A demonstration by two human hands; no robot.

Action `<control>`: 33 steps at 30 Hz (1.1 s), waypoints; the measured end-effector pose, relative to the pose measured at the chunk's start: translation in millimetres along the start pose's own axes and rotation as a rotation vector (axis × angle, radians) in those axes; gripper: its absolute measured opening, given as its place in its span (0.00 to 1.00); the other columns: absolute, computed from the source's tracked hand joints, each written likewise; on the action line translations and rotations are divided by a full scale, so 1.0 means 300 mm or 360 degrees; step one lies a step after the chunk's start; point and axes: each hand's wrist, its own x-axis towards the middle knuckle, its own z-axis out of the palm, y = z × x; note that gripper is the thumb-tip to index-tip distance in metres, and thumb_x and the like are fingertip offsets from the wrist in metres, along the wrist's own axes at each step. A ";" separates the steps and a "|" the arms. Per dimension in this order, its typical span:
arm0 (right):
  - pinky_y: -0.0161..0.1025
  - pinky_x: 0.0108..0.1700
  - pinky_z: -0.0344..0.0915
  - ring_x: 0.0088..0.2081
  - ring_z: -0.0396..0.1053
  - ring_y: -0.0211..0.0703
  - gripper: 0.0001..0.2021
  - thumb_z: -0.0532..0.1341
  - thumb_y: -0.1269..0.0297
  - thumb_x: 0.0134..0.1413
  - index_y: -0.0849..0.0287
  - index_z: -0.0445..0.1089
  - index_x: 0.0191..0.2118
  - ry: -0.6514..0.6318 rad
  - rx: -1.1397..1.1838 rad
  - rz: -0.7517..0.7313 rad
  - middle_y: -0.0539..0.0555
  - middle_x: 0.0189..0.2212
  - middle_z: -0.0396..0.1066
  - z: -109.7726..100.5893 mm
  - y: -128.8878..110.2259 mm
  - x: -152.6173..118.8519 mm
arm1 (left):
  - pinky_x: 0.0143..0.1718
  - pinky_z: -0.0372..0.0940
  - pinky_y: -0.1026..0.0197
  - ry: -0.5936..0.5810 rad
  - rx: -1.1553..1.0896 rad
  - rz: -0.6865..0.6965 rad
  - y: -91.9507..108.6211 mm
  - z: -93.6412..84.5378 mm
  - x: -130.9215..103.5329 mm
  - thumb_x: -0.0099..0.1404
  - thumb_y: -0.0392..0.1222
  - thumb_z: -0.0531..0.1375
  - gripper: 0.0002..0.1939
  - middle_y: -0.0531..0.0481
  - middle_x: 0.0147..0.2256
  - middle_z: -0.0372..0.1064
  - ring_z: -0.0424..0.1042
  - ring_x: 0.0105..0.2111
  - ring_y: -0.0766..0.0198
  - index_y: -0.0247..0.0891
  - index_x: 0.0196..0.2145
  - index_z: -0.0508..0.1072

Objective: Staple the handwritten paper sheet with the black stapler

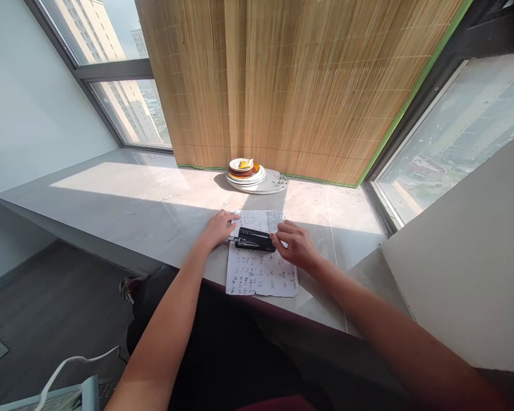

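Observation:
A sheet of paper with handwriting (pixel 261 277) lies on the pale windowsill. On top of it rests a long black case (pixel 256 240), with pens or similar slim items showing along its left part. My left hand (pixel 217 229) lies at the paper's left edge, fingers apart, beside the case's left end; a slim silvery item near its palm is too small to name. At the case's right end is my right hand (pixel 294 242), its fingers curled and pinching at the corner of the case.
Stacked plates (pixel 245 174) stand on a large oval plate (pixel 274 181) beyond the paper, against a bamboo blind (pixel 282 85). Windows flank the blind. A light basket (pixel 89 394) with a white cable is at the lower left.

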 end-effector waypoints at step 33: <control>0.49 0.44 0.69 0.41 0.75 0.53 0.08 0.67 0.63 0.63 0.52 0.80 0.46 0.0349 0.0022 0.0465 0.56 0.41 0.81 0.032 -0.053 0.001 | 0.59 0.76 0.53 0.0108 -0.2200 -0.0530 0.035 -0.006 0.011 0.69 0.28 0.61 0.09 0.35 0.47 0.80 0.80 0.50 0.57 0.32 0.43 0.80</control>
